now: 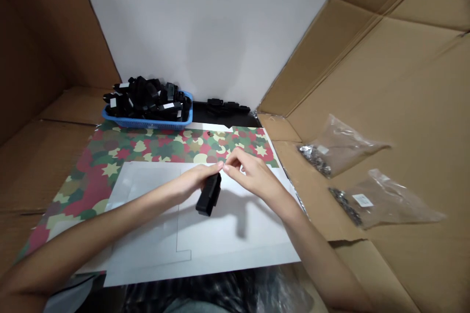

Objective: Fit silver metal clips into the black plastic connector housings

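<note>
A black oblong plastic piece (209, 196) is gripped in my left hand (196, 180), its lower end pointing toward me above the white paper (253, 237). The thumb lies over the top of the piece, and the other fingers are mostly hidden beneath it. Close against that thumb tip, my right hand (253, 172) has its thumb and index finger brought together in a pinch. Anything between those fingertips is too small or too hidden to make out.
A blue basket (147, 122) heaped with black plastic pieces stands back left. More black parts (227, 105) lie beside it on a black surface. Two clear bags of small metal parts (316, 159) (347, 205) rest at right. Cardboard walls (404, 83) flank the camouflage-patterned table covering (154, 142).
</note>
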`<act>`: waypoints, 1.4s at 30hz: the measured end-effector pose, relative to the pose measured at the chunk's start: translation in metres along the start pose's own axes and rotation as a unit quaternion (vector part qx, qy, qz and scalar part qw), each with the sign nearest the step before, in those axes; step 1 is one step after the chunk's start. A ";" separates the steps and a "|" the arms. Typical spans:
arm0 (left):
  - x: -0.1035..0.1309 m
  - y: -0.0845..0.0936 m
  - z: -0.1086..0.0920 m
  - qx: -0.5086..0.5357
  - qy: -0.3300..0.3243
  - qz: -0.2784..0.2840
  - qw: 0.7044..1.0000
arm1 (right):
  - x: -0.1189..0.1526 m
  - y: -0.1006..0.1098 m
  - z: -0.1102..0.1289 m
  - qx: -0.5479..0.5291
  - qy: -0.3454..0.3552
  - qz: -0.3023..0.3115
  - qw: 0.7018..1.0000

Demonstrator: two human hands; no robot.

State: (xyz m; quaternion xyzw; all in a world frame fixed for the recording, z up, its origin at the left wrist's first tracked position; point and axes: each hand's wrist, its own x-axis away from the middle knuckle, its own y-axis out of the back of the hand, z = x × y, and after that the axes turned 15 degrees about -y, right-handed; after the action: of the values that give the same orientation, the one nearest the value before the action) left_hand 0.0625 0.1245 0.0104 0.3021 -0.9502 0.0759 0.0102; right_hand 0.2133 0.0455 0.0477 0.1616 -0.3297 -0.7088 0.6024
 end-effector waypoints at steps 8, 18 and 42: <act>-0.027 0.030 0.008 -0.361 -0.182 -0.076 0.911 | -0.018 -0.020 -0.052 -0.011 -0.141 0.025 0.990; -0.049 0.074 -0.003 0.155 -0.055 -0.137 0.977 | 0.003 -0.060 -0.038 0.252 0.096 0.078 0.960; -0.038 0.055 -0.007 0.363 -0.003 -0.153 0.919 | -0.029 -0.061 -0.053 0.210 0.024 0.023 0.977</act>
State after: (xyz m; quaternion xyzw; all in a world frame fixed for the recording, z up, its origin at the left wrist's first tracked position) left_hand 0.0615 0.1916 0.0070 0.4268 -0.7998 0.4122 -0.0912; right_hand 0.2073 0.0623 -0.0368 0.2935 -0.4602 -0.6061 0.5786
